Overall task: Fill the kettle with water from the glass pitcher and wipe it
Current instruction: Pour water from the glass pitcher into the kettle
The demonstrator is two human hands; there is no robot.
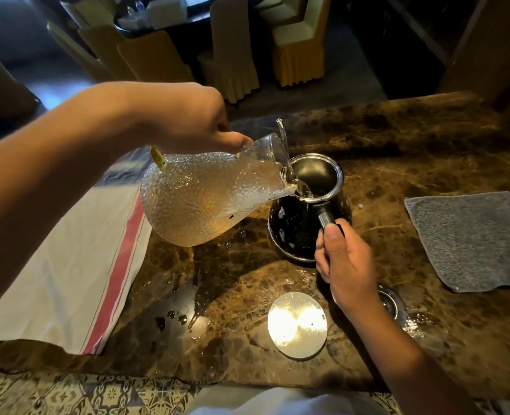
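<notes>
- The glass pitcher (pixel 209 196) is held up in the air by the left hand (pixel 188 118), whose fingers are curled round its neck.
- The pitcher is tipped over, with its mouth pointed toward 3 o'clock, right above the open top of the kettle (pixel 307 208).
- Water is seen running from the pitcher's lip into the kettle.
- The dark kettle is stood on the brown stone table (pixel 397 151), near the middle.
- The kettle's handle is gripped by the right hand (pixel 343 259), with the thumb laid on top.
- A round shiny lid (pixel 297 324) is laid flat on the table at 6 o'clock from the kettle.
- Spilled water (pixel 188 295) is seen on the table at 7 o'clock from the kettle.
- A grey cloth (pixel 472 241) is spread out at 3 o'clock from the kettle, well apart from it.
- A white cloth with a red stripe (pixel 68 271) is laid at 9 o'clock, under the left arm.
</notes>
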